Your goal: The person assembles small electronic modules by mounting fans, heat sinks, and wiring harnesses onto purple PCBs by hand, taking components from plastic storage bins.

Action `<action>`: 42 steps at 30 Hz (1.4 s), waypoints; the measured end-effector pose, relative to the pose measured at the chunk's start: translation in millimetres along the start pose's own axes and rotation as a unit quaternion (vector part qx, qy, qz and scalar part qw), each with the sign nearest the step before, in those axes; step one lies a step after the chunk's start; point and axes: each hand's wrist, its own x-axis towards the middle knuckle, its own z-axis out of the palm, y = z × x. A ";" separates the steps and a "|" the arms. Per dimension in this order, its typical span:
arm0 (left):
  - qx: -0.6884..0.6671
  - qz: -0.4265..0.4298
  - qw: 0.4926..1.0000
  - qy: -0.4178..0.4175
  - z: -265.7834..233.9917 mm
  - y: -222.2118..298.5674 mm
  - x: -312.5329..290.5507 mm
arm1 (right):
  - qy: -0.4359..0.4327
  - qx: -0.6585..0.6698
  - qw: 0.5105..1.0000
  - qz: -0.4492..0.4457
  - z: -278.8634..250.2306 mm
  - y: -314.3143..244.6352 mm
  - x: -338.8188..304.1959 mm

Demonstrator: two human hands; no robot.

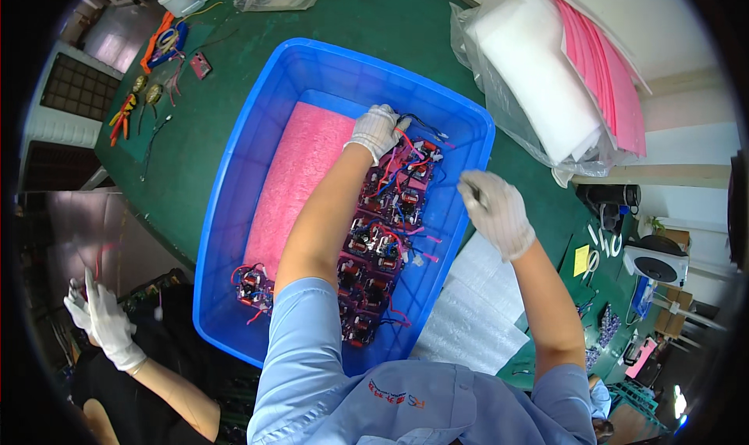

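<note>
A large blue plastic bin (226, 203) stands before me on the green table, with a pink foam sheet (300, 164) inside. Circuit boards (373, 250) with red, blue and black wires lie in rows along its right side. At the far end of these rows, my gloved left hand (376, 133) curls around the edge of a wired circuit board (409, 164); its fingertips are partly hidden. My gloved right hand (495, 215) hovers by the bin's right rim, fingers loosely bent and apart, holding nothing visible. One more circuit board (254, 287) lies at the near left inside the bin.
White foam sheets (476, 304) lie right of the bin. Bagged white and pink foam (538, 70) stands at the far right. Pliers (123, 119) and cables lie on the table (374, 16) at left. A co-worker's gloved hand (109, 324) is at the lower left.
</note>
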 end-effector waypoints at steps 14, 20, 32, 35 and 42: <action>-0.180 -0.033 0.971 -0.155 18.8 6.2 27.8 | 0.028 0.028 0.938 0.343 -64.0 47.7 -190.0; -0.370 -0.203 0.900 -0.107 6.4 -27.2 3.4 | -0.002 0.033 0.918 0.396 -61.7 43.9 -233.5; -0.197 -0.179 0.950 -0.166 -17.2 20.5 -33.3 | -0.006 -0.016 0.860 0.510 -34.2 67.8 -418.3; -0.328 -0.318 0.889 0.025 -83.7 46.6 -41.4 | -0.005 -0.016 0.813 0.582 -19.2 76.3 -494.9; -0.212 -0.037 0.936 0.277 -116.4 177.2 -41.6 | 0.140 -0.029 0.622 0.770 -6.4 80.8 -674.3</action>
